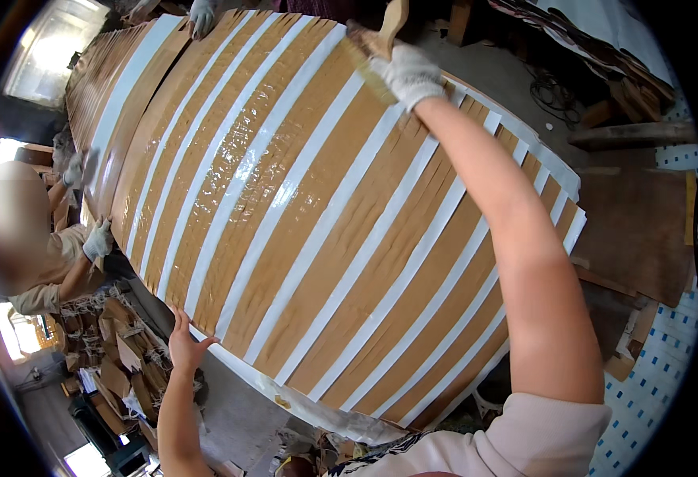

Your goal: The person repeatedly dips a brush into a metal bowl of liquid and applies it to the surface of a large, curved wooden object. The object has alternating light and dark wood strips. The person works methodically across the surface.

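Overhead, the gloved right hand (411, 75) has its fingers closed around a wooden-handled brush (391, 30), bristles at the far edge of a brown-and-white striped sheet (349, 238) that lies spread between both hands. The bare left hand (183, 347) rests at the sheet's near-left edge, thumb and fingers apart; whether they pinch it cannot be told. Leftward, the surface looks glossy; rightward, duller. Steady, overlapping strokes with bristles laid flat should serve best, pressure kept light where the surface looks split, the left hand bracing the edge.
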{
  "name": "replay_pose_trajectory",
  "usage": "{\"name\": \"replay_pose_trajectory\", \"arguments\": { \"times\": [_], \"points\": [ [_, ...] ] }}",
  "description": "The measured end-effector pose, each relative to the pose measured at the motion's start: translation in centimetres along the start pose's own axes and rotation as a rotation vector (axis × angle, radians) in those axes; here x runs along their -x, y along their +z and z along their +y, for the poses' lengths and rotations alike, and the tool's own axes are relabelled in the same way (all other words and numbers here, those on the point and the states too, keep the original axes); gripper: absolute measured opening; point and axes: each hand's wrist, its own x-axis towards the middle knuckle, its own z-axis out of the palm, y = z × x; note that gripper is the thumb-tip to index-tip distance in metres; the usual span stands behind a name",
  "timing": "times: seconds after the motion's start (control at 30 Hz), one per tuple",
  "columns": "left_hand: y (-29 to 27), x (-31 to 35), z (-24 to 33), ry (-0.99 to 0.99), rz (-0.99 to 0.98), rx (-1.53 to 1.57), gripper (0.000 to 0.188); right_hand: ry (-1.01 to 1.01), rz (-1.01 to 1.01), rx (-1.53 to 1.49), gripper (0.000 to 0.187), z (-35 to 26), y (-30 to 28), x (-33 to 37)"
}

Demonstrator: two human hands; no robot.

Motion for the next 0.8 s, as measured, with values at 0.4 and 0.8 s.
{"name": "replay_pose_trajectory", "arguments": {
  "times": [0.4, 0.8],
  "points": [
    [0.8, 0.4, -1.4, 0.021, 0.027, 0.004, 0.121, -0.034, 0.022, 0.149, 0.042, 1.0, -2.8, 1.6],
    [1.5, 0.9, -2.3, 0.056, 0.061, 0.049, 0.12, -0.102, 0.026, -0.064, 0.042, 4.7, -2.1, 0.1]
  ]
}}
